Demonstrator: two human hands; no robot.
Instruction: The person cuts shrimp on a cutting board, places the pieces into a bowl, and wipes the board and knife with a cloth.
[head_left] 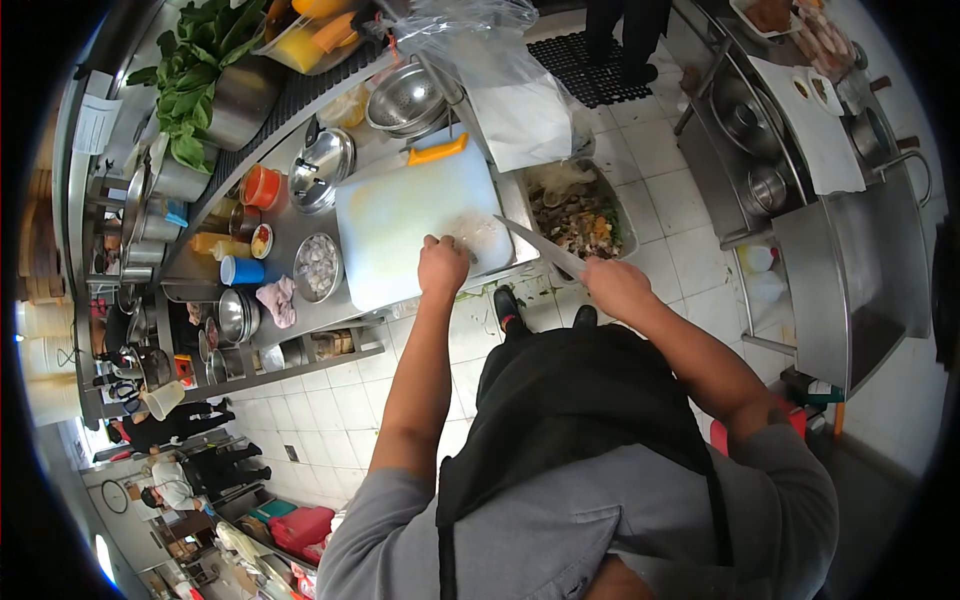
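Right hand (615, 287) fingers wrapped on knife (540, 247), blade over cutting board (420, 215) near edge. Left hand (443, 265) fingers curled, pressing pale food (480, 235) on board. Scrap bin (578, 215) right of board, full of trimmings; desk (290, 245) left crowded with bowls.

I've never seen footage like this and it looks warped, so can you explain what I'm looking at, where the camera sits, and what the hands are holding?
This is one picture from a camera worn on a person's head, looking down with a fisheye lens, hence the curved edges. The right hand grips a knife. The left hand presses pale chopped food on a white cutting board. Beside the board sits a tub of scraps; metal bowls and a colander stand on the steel counter.
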